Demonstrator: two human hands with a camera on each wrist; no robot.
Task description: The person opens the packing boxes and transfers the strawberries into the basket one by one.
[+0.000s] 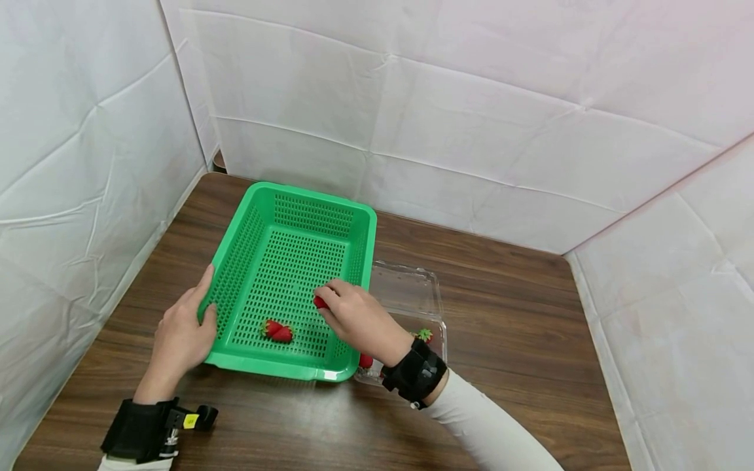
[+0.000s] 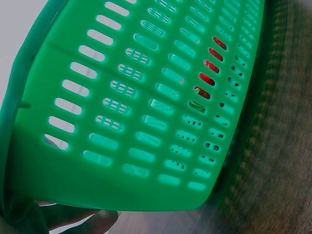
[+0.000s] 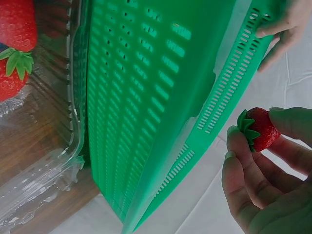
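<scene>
Over the middle of the green basket (image 1: pixel 294 261), just above its perforated floor, hangs one strawberry (image 1: pixel 320 302), pinched between the thumb and fingertips (image 3: pixel 243 146) of the right hand (image 1: pixel 359 320); the right-wrist view shows it red, glossy, cone-shaped, with a green leafy cap turned toward the basket wall. Step in hand, by judgement: moving fruit from the clamshell into the basket, this piece carried in but not yet set down. Next move would call for lowering it to the floor and loosening the pinch gently, since the berry looks soft and easily bruised, and for placing it apart from the fruit already there. Item two: a pair of strawberries (image 1: pixel 277 330) lying touching each other on the basket floor, near-left of the held one. Item three: the basket itself, rectangular, rigid moulded plastic, bright green, walls and floor pierced with rows of slots, rim rounded. Left hand (image 1: pixel 182 333) grips its near-left rim, thumb inside, fingers curled round the outer wall. Item four: clear plastic clamshell (image 1: pixel 412 294), thin and crinkled, touching the basket's right side, holding at least two more strawberries (image 1: pixel 423 335), partly hidden by the right wrist. Item five: dark wood-grain table (image 1: pixel 501 314), smooth; white creased sheeting behind.
</scene>
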